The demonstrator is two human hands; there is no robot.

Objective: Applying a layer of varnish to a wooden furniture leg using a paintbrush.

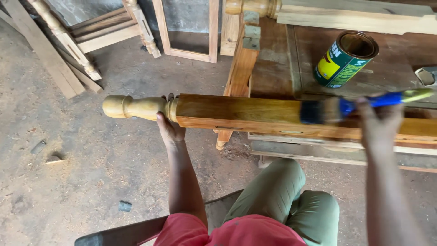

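Note:
A long wooden post (236, 114) with a turned, rounded end lies across the view, its square part glossy and darker than the pale knob at the left. My left hand (169, 129) grips the post at the turned neck, next to the square section. My right hand (378, 124) holds a paintbrush (346, 107) with a blue and yellow handle; its dark bristles rest on the top face of the post. An open green and yellow tin can (346, 59) stands on the wooden bench behind the post, to the right.
A wooden bench (291, 59) carries the can and more timber at the back. Turned legs and a wooden frame (186, 27) lean against the far wall. Sawdust covers the concrete floor (82, 173). My knees in green trousers (291, 196) are below the post.

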